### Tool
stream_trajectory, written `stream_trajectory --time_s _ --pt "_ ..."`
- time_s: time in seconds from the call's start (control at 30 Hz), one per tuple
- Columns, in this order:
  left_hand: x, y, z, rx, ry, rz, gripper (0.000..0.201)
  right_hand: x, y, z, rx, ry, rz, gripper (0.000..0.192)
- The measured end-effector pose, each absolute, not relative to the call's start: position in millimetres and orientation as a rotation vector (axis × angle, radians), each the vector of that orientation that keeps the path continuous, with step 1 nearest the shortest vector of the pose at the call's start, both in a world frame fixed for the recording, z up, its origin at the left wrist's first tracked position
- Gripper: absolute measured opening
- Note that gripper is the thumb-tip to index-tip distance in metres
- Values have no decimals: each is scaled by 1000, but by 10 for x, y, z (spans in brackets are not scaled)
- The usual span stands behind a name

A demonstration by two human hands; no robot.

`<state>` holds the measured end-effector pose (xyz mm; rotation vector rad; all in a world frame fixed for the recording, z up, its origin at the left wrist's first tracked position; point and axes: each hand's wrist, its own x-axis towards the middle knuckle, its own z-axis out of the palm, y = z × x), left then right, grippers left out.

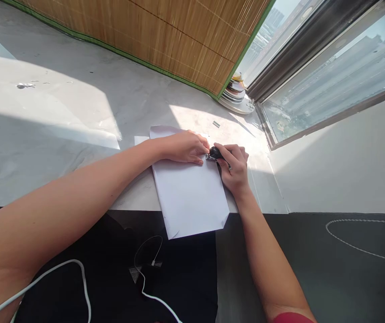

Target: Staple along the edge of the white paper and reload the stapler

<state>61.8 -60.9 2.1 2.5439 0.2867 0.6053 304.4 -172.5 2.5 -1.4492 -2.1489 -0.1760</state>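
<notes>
as i watch the head feed: both hands meet at the paper's right edge.
left hand (pixel 185 147): flat, fingers together, pressing the white paper (pixel 188 193).
right hand (pixel 235 166): closed round a small black stapler (pixel 214 154), its metal nose on the sheet edge.
paper: on the pale sill (pixel 61 134), near end overhanging.
behind: bamboo blind (pixel 165 36), stacked plates (pixel 235 92).
below: white cable (pixel 78 269).

The right hand (pixel 234 168) covers most of the small black stapler (pixel 215 153), so only its dark front and a bit of metal show. The left hand (pixel 185 147) hides the upper right part of the paper (pixel 188 193). A stack of plates (pixel 234 92) is partly hidden behind the bamboo blind (pixel 165 36). The white cable (pixel 78 269) runs off the bottom edge.
</notes>
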Motion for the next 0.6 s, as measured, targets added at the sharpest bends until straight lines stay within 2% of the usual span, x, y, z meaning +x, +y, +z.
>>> stream_trajectory --time_s 0.27,0.47,0.6 --pt "630 -590 -13 2514 272 633 14 3029 -1733 20 -1480 -2161 -182 56" --pt "631 -554 -62 2480 295 646 15 2989 -1752 2 -1504 -2232 -216 72" --pt "623 -555 -90 2496 321 677 18 2971 -1757 -2 -1505 -2230 -215 69"
